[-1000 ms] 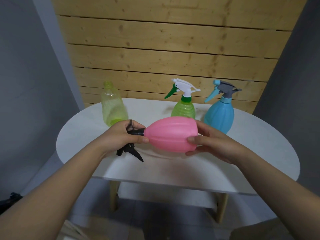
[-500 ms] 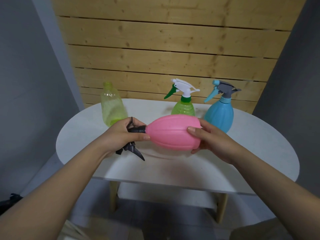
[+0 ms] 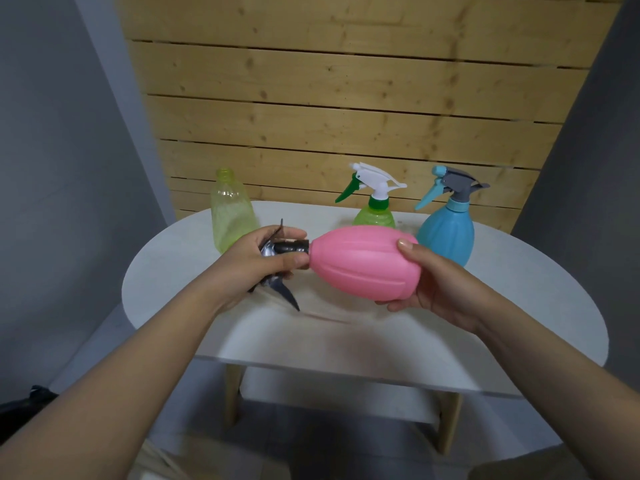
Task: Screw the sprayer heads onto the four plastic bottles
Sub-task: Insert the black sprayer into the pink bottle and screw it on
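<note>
The pink bottle (image 3: 365, 265) lies sideways above the white table (image 3: 519, 306), held between both hands. At its neck end, the left hand (image 3: 263, 261) is closed around the black sprayer head (image 3: 282, 271). At its base end, the right hand (image 3: 433, 285) grips the body. Behind it stand an uncapped, see-through yellow-green bottle (image 3: 230, 213), a green bottle (image 3: 374, 216) with a white sprayer, and a blue bottle (image 3: 446, 230) with a grey one.

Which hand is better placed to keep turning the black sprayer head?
Left. The left hand already wraps the black sprayer head; the right hand steadies the pink bottle.
</note>
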### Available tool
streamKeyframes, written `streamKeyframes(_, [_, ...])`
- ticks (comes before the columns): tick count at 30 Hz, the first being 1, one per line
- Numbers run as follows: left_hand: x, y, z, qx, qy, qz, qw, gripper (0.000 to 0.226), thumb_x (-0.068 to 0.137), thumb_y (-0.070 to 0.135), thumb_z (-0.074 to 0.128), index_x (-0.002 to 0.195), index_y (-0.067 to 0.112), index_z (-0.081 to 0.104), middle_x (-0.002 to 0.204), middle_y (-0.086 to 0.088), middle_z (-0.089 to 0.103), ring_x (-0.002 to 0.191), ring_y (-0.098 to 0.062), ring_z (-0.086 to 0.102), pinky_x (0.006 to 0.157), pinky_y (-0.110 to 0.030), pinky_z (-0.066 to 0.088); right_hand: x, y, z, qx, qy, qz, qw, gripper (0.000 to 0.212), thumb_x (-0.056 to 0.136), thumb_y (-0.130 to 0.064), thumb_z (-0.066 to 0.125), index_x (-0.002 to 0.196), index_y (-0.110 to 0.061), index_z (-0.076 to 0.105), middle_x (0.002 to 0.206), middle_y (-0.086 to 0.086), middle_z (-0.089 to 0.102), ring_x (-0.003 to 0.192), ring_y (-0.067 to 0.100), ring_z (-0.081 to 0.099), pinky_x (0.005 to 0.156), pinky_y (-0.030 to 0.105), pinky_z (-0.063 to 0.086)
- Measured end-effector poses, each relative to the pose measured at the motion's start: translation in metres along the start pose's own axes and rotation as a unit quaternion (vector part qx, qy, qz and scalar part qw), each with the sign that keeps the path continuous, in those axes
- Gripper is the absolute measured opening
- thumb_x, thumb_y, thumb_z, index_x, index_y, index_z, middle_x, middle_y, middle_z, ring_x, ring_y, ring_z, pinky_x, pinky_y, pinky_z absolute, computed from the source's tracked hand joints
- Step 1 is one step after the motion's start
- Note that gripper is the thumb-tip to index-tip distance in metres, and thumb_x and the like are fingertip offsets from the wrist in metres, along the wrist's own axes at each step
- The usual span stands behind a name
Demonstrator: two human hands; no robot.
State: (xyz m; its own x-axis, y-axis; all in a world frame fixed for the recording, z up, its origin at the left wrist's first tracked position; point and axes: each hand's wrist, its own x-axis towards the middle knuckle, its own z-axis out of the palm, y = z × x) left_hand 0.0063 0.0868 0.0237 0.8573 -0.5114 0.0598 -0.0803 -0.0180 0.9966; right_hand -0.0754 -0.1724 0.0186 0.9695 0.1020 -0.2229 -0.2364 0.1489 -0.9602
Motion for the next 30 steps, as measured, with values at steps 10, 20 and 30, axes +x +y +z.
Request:
streamKeyframes(10, [0.001,0.002,0.02,-0.073,-0.026,-0.035,0.996,0.065,0.072,0.042,0.06,0.128,0.01,0.051,0.122,-0.012,0.064,0.108,-0.024,0.065,0.088,-0.036,0.056,0.012,0.011,0.05,0.219,-0.044,-0.088,0.971,0.06,0.085,-0.032,0.054,0.14,-0.022,0.032,0.139,0.016,0.048,0.115,0.035,0.06,0.091,0.042,0.054])
streamKeyframes(20, [0.033,0.003,0.021,-0.012,0.121,-0.082,0.989,0.078,0.064,0.047,0.078,0.128,0.018,0.044,0.114,-0.002,0.063,0.098,-0.021,0.065,0.077,-0.034,0.058,0.048,0.018,0.074,0.024,0.036,-0.048,0.998,0.08,0.072,-0.026,0.071,0.137,-0.014,0.026,0.133,0.007,0.049,0.119,0.023,0.055,0.104,0.042,0.044])
streamKeyframes(30, [0.08,-0.035,0.001,0.194,0.195,-0.014,0.961,0.084,0.064,0.023,0.081,0.132,0.02,0.033,0.115,0.002,0.047,0.1,-0.022,0.051,0.074,-0.033,0.043,0.068,0.021,0.068,-0.087,0.153,-0.002,0.984,0.052,0.08,-0.012,0.068,0.126,-0.015,0.043,0.093,0.0,0.054,0.078,0.012,0.06,0.085,0.035,0.053])
